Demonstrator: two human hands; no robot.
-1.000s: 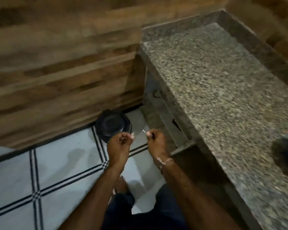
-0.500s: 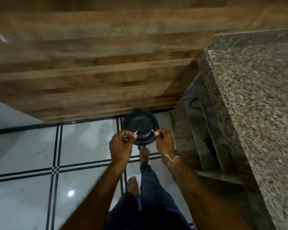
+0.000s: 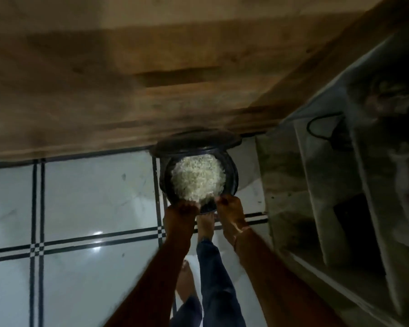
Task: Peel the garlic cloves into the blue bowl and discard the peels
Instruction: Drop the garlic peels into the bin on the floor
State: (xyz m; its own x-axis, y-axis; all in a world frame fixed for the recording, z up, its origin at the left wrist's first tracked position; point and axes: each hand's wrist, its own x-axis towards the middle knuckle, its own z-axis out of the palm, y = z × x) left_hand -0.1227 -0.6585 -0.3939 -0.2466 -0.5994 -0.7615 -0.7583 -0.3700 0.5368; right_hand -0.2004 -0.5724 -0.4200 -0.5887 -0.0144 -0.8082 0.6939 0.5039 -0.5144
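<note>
one open black bin full of pale peels

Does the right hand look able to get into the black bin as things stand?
Likely yes: the bin has its lid up, its peel heap exposed, and the right hand is at the near rim with nothing between.

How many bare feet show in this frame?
2. One foot is at the base of the open bin; the other foot stands on the tiled floor, nearer the camera.
</note>
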